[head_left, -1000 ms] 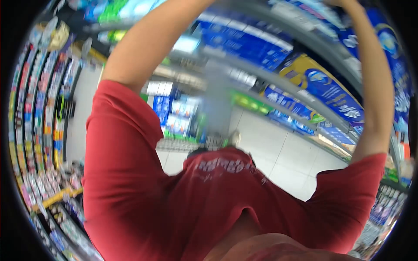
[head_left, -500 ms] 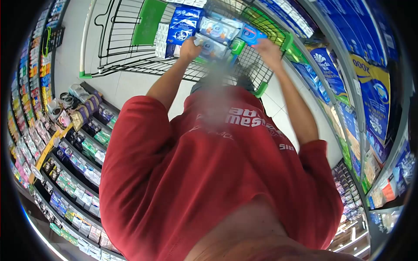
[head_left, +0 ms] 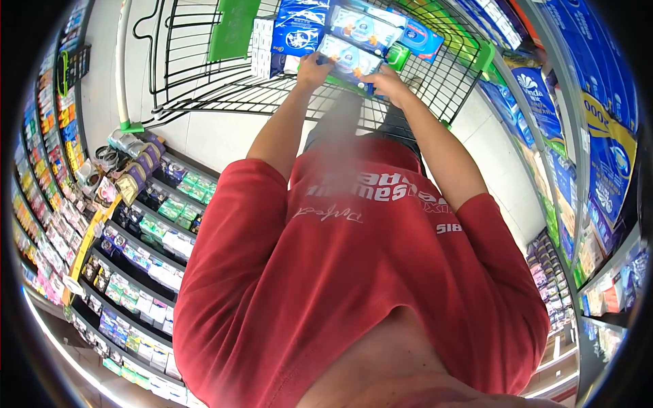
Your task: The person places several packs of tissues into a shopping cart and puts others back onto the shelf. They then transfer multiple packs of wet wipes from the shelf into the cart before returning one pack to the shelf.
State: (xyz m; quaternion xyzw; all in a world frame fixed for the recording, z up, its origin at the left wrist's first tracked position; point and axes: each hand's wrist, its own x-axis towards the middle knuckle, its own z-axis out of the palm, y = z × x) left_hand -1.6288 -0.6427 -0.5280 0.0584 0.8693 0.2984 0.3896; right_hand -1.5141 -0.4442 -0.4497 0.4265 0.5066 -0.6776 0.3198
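My left hand (head_left: pixel 313 70) holds the left end of a white and light-blue pack of wipes (head_left: pixel 350 60), its fingers closed on the edge. At the pack's right end, my right hand (head_left: pixel 389 83) grips the lower corner. The pack is inside a wire shopping cart (head_left: pixel 204 75). Just beyond it lies a similar white pack (head_left: pixel 367 28). A dark-blue tissue pack (head_left: pixel 299 30) sits to the left, and a bright-blue pack (head_left: pixel 422 41) to the right, beside a small green pack (head_left: pixel 396 57).
White patterned boxes (head_left: pixel 262 47) stand in the cart's left part. Shelves of large blue tissue packs (head_left: pixel 534 95) run along the right. On the left are shelves of small packs (head_left: pixel 163 234), with a yellow strip (head_left: pixel 85 241) along them. Pale floor tiles (head_left: pixel 197 139) lie between.
My right hand has moved left and nearer, from the bright-blue pack to the near wipes pack. My left hand stays at that pack's left end. The view has shifted slightly.
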